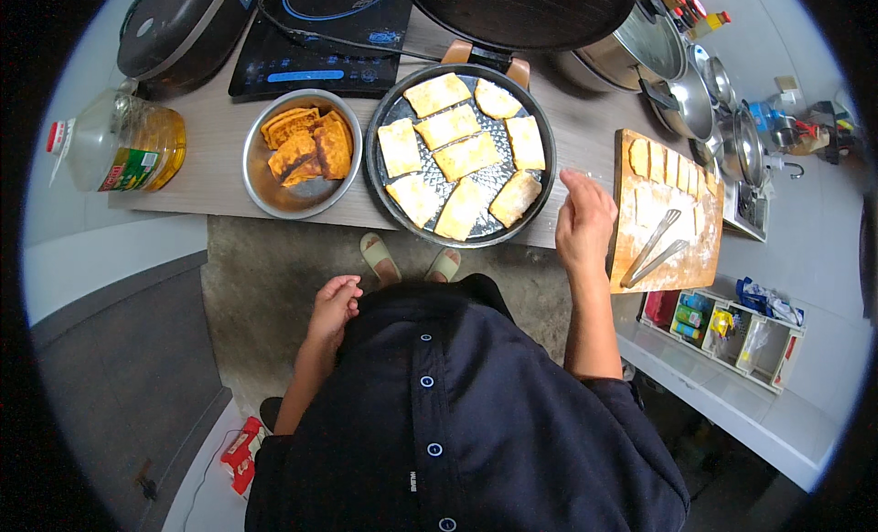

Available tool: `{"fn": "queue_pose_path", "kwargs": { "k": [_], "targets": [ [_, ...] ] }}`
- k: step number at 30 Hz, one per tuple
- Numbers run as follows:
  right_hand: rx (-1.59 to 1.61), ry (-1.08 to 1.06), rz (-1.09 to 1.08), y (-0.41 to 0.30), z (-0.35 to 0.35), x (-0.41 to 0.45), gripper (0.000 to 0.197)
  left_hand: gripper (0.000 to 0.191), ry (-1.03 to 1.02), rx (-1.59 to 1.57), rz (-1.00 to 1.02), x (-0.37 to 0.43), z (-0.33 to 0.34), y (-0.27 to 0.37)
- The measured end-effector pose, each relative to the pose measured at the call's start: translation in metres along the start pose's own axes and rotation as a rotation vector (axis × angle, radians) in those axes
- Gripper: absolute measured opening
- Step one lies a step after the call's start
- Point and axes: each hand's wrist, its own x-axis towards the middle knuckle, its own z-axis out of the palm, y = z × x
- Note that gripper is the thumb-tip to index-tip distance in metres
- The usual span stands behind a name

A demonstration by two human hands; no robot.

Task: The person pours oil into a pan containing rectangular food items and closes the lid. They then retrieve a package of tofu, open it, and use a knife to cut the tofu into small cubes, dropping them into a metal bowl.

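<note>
My right hand [585, 220] hangs just right of the round electric griddle [372, 182], its fingers bent and nothing seen in them. Several flat dough pieces [468, 157] lie spread on the griddle's dark textured plate. Near my body, beyond the counter's edge, my left hand [336, 304] is held with curled fingers and holds no visible thing. Browned flat pieces [295, 151] are stacked in a steel bowl [252, 182] left of the griddle. On the right, metal tongs [651, 251] rest on a floured wooden board [710, 257], below a row of dough strips [664, 167].
The griddle's raised lid [521, 14] stands behind it. An induction cooker [319, 45] and a dark lidded appliance [182, 34] are at the back left. An oil jug [130, 144] stands far left. Steel pots [627, 55] crowd the back right. A divided organizer [720, 333] sits lower right.
</note>
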Motion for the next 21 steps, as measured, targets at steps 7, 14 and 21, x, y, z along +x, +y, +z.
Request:
{"fn": "queue_pose_path", "kwargs": {
  "k": [7,14,21],
  "targets": [
    [-0.088,-0.287,-0.103,-0.028,0.009,-0.033,0.042,0.022,-0.047,0.04,-0.024,0.0,0.016,0.01],
    [-0.056,-0.299,-0.119,-0.05,0.027,-0.04,0.043,0.023,-0.08,0.048,0.008,0.002,0.021,0.011],
    [-0.109,-0.258,-0.071,-0.045,0.029,-0.039,0.043,0.022,-0.067,0.068,-0.026,-0.002,0.018,0.002]
  ]
}}
